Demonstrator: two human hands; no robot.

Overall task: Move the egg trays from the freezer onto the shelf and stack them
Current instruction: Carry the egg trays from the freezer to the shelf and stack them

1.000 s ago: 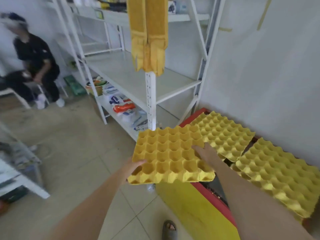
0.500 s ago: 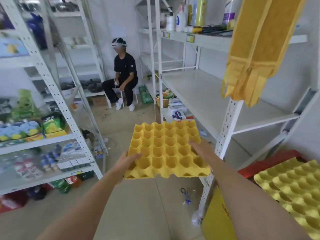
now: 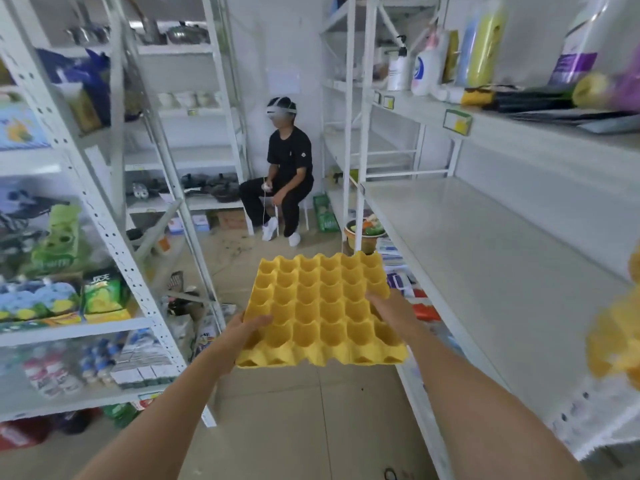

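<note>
Since the earlier frame the view has swung left, so the red-rimmed freezer and the trays lying on it have dropped out of sight and the aisle between the racks now fills the picture. Both hands carry a single yellow egg tray (image 3: 322, 310) in the lower middle of the frame, held roughly level above the tiled floor. At the tray's left edge the left hand (image 3: 244, 329) grips it, thumb curled over the rim and fingers hidden beneath. On the tray's right side the right hand (image 3: 393, 308) lies on top with fingers bent down into the cups; its underside grip cannot be seen. Just right of the tray runs the bare white shelf (image 3: 485, 258), stretching from the middle right toward the lower right corner. Blurred yellow shapes (image 3: 620, 337) sit at the far right edge. Above, at the upper right, bottles (image 3: 426, 69) stand on a higher board. In the upper middle a seated person (image 3: 285, 178) in black wears a white headset. Packaged goods (image 3: 100, 294) fill the rack at left.
</note>
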